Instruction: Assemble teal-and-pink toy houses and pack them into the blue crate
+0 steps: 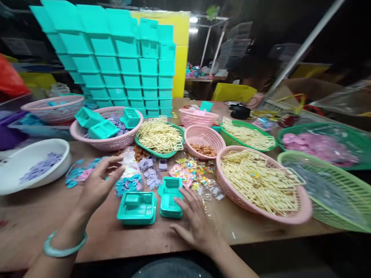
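Observation:
My right hand (194,219) is spread beside an upright teal plastic box (171,197), its fingertips at the box's right edge. Just left of that box, a second teal box (136,208) rests on the table with its compartments facing up. My left hand (100,185) hovers above the table with thumb and fingers curved apart, and nothing shows between them. Close to its fingertips is a clear plastic bag (130,164). Below the bag are blue small pieces (129,184). Lilac pieces (152,177) and small colourful pieces (199,168) lie behind the boxes.
A tall stack of teal boxes (108,65) rises at the back left. A pink basket (232,193) of cream plastic frames and a light green basket (342,193) stand at the right. A white bowl (62,164) with lilac pieces is at the left.

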A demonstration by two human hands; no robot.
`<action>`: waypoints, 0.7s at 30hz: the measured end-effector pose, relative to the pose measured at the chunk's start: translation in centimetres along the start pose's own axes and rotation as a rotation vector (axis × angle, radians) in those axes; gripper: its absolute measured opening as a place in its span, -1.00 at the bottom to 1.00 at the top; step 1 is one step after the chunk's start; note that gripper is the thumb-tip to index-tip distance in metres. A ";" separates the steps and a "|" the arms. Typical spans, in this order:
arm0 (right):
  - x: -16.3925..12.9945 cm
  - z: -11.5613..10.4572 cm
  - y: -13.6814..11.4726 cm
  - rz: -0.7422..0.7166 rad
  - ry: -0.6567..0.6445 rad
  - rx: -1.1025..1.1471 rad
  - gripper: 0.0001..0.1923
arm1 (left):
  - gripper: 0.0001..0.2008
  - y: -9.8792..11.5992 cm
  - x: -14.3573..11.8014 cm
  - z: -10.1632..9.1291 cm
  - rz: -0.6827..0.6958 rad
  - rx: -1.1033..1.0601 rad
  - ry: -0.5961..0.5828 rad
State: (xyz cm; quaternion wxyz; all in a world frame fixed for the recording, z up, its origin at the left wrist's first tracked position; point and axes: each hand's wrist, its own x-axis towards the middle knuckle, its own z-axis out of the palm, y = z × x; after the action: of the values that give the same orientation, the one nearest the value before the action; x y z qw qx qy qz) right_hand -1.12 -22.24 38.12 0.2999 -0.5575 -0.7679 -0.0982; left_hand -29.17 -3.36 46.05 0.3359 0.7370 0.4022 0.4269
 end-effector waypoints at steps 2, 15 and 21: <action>0.7 0.7 -0.1 -0.091 -0.052 -0.037 -0.60 | -0.42 -2.1 -3.6 -0.6 0.037 0.073 -0.120; 2.4 -0.7 -6.0 0.066 -0.066 0.336 0.01 | -0.30 -0.6 -10.9 0.7 -0.174 -0.331 -0.288; 4.6 3.6 -10.7 0.063 0.200 0.159 -0.20 | 0.19 0.0 -14.5 6.5 -0.423 -0.852 0.062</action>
State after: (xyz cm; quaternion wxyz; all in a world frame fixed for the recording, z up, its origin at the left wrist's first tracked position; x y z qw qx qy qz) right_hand -13.05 -20.67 39.83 0.4213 -0.5433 -0.7215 -0.0829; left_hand -27.88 -17.12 38.18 0.6756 0.4227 0.3425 0.4976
